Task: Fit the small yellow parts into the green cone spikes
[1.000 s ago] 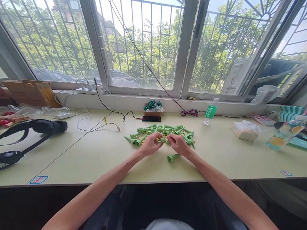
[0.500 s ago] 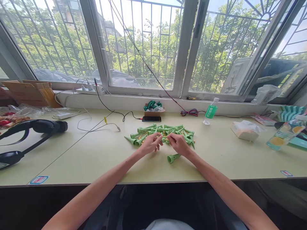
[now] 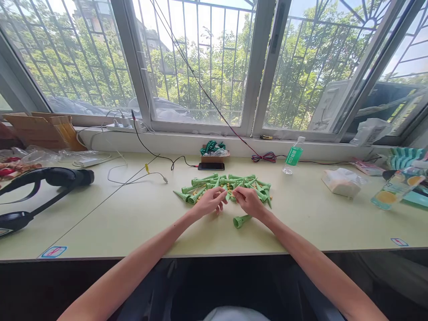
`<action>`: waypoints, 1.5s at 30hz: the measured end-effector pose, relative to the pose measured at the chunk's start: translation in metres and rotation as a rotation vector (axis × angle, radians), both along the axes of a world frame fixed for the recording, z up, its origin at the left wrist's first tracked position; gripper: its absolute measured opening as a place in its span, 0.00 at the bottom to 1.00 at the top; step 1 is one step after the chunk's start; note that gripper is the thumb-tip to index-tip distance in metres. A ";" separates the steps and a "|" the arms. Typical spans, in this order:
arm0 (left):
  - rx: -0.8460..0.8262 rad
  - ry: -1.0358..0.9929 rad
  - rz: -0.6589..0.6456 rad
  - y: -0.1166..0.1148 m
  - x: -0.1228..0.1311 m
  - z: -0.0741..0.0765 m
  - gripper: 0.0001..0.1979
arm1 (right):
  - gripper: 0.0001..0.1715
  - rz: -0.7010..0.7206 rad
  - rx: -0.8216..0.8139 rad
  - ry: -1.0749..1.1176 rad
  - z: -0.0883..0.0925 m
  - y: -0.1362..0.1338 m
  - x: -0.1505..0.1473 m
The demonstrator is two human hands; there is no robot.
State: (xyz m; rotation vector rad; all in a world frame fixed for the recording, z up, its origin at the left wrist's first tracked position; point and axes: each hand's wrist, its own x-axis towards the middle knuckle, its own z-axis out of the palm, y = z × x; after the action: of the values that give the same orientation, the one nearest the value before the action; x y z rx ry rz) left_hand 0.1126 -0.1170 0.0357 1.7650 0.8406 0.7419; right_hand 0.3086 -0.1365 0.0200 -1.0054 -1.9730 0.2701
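barred windows (image 3: 200, 67) fill the upper part of the frame, above a pale table (image 3: 140, 223) that runs from side to side. a black headset (image 3: 65, 177) lies at the left edge. in the centre of the frame is a loose pile of green spikes (image 3: 202, 181), with yellowish bits among them. the left hand (image 3: 210, 201) is at its near edge, thumb and forefinger close together beside some green pieces, the other fingers hanging a little apart; i cannot tell whether they grip anything. the right hand (image 3: 248, 200) faces it, fingertips drawn together, their contents hidden. a single spike (image 3: 240, 221) lies just below the right hand, its open end toward lower left.
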 end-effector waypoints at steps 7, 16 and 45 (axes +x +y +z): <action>0.098 -0.012 0.013 0.002 -0.001 -0.004 0.21 | 0.19 0.008 -0.015 -0.002 -0.001 0.000 0.001; 0.163 -0.029 0.052 0.003 -0.001 -0.007 0.22 | 0.18 0.020 -0.033 0.007 -0.002 0.001 0.000; 0.369 0.054 0.131 0.005 -0.002 -0.011 0.16 | 0.17 0.048 -0.059 -0.004 -0.002 0.000 0.001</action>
State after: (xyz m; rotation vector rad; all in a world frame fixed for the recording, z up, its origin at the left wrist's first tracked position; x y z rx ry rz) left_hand 0.1107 -0.1121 0.0244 2.0773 0.9048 0.9886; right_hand 0.3095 -0.1367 0.0183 -0.9976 -2.0047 0.3548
